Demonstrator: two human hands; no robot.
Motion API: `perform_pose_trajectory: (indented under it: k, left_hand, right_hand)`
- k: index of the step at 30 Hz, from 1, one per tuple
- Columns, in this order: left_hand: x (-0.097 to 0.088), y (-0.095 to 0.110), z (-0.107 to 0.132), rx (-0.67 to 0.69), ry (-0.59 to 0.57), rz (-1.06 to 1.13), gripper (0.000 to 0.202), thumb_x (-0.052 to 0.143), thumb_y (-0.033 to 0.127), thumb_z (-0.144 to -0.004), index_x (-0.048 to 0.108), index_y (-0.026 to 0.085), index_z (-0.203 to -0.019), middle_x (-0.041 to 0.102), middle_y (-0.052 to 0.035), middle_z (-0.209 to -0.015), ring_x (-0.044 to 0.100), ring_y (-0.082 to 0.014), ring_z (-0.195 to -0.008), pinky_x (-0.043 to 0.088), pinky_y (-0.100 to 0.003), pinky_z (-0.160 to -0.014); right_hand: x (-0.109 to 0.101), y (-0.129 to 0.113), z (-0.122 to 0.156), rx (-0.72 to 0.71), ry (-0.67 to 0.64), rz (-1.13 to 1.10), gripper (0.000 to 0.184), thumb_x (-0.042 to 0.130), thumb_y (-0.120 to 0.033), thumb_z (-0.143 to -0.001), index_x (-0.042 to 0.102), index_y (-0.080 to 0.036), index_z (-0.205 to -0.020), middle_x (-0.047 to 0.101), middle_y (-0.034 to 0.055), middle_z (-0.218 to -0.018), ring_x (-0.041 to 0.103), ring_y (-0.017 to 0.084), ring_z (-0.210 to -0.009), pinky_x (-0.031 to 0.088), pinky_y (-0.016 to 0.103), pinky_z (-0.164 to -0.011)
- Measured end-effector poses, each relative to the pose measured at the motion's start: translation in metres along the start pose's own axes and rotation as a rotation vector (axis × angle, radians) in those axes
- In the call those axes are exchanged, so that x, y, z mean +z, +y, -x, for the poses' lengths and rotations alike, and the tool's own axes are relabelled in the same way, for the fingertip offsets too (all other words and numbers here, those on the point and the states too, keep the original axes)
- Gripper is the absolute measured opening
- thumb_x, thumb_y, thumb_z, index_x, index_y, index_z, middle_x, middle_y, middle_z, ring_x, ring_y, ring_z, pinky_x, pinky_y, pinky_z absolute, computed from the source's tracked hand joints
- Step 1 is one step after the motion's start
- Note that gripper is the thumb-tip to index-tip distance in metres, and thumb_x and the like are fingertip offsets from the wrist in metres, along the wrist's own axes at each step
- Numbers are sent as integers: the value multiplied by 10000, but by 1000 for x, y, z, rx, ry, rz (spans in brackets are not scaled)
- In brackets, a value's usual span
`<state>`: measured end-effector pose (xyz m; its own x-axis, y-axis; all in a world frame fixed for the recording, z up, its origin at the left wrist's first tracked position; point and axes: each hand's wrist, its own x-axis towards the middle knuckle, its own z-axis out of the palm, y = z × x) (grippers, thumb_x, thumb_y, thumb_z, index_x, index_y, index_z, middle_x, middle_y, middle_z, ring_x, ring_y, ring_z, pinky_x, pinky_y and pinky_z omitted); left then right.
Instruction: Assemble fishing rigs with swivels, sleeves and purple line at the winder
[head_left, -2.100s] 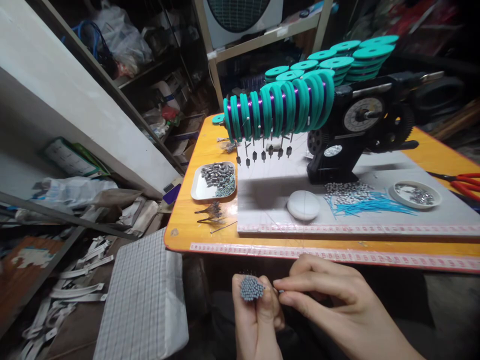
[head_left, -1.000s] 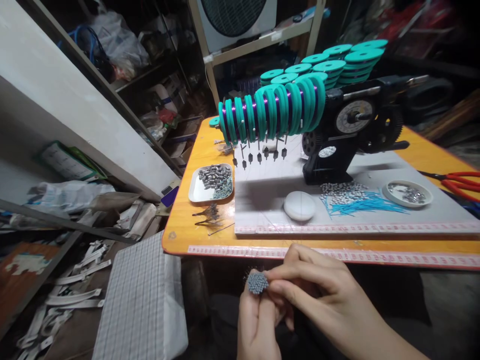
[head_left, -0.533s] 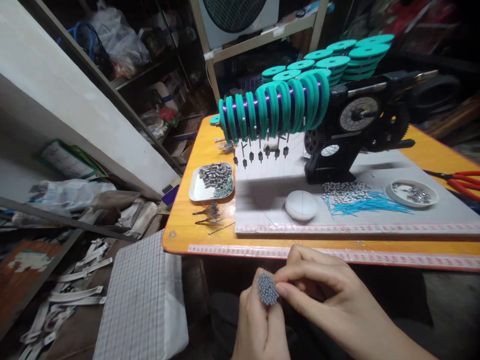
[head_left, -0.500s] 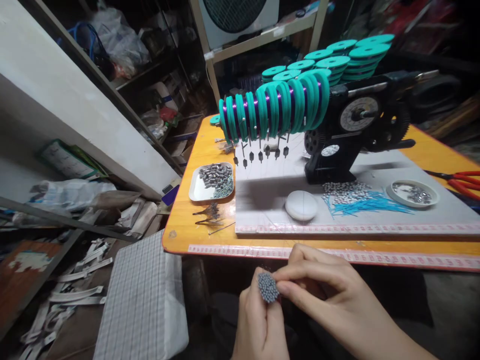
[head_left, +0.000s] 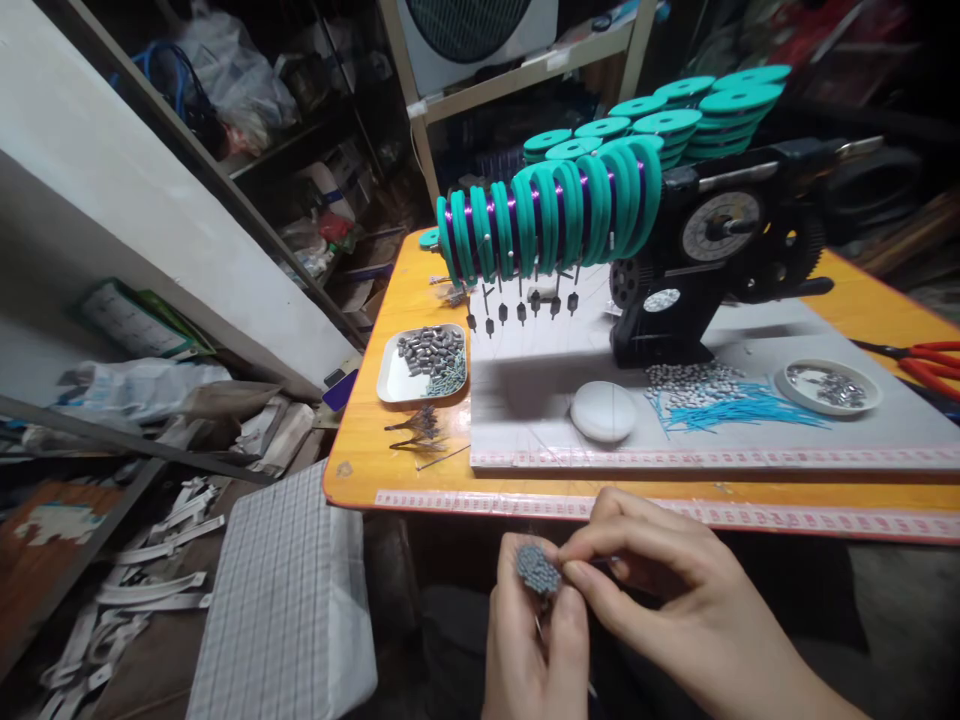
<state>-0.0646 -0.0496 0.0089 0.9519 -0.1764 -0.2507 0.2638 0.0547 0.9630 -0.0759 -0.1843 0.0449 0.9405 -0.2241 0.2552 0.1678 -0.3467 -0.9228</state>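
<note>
1. While our left hand point(head_left: 510, 645) curls its fingers round a bundle of thin grey rods point(head_left: 537, 570), its thumb lies along the near side, so that grip is closed on the bundle.
2. We have the bundle just in front of the orange table point(head_left: 360, 430), clear of its near edge, with the packed rod ends facing us.
3. Our right hand point(head_left: 667, 590) brings thumb and index fingertip together at the bundle's right side, the other fingers bent behind; we cannot tell whether they pinch a rod.
4. Along the table's near edge we see a measuring strip point(head_left: 487, 503), and at the left a white tray point(head_left: 392, 385) of grey metal pieces point(head_left: 431, 350).
5. On the pale board point(head_left: 525, 425) we find a round white disc point(head_left: 602, 411), blue strands point(head_left: 750, 408) and a shallow dish point(head_left: 864, 406) of shiny bits.
6. Beyond these, we face a black machine point(head_left: 664, 335) bearing a row of teal spools point(head_left: 559, 215).
</note>
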Motion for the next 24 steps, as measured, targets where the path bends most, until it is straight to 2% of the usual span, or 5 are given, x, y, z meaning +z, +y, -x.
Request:
perform_pose_trajectory:
  k: [3, 5, 10, 20, 24]
  left_hand:
    - [3, 5, -4, -86, -124, 143, 422, 622, 614, -838, 565, 196, -831, 380, 76, -558, 275, -64, -456, 246, -183, -444]
    - [3, 11, -7, -83, -78, 112, 483, 638, 663, -795, 538, 190, -807, 310, 102, -552, 221, -46, -454, 204, -175, -439]
    - [7, 19, -5, 1, 100, -96, 568, 694, 722, -681, 583, 169, -747, 440, 64, -592, 344, -43, -482, 297, -153, -450]
    - [18, 27, -2, 62, 131, -96, 346, 806, 473, -687, 629, 177, -712, 567, 24, -638, 431, -45, -468, 358, -137, -443]
    - [17, 31, -2, 68, 106, -125, 262, 779, 398, -712, 626, 188, -678, 526, 45, -593, 381, -38, -459, 326, -128, -439]
  right_hand:
    - [-1, 3, 3, -31, 31, 7, 117, 650, -180, -876, 751, -229, -844, 591, 2, -672, 576, 117, -567, 433, 205, -465]
    - [-3, 4, 5, -37, 78, -11, 127, 675, -167, -860, 763, -259, -860, 599, -5, -677, 586, 116, -581, 454, 198, -487]
    - [-13, 7, 8, 76, 135, -142, 61, 730, -286, -849, 783, -315, -846, 609, -2, -707, 594, 127, -639, 505, 190, -531]
    - [-12, 10, 6, 160, 147, -287, 101, 756, -372, -826, 794, -284, -796, 595, 15, -711, 581, 147, -663, 519, 230, -582]
    - [-12, 9, 6, 151, 138, -263, 79, 748, -361, -837, 792, -301, -808, 599, 7, -715, 580, 136, -659, 510, 210, -574]
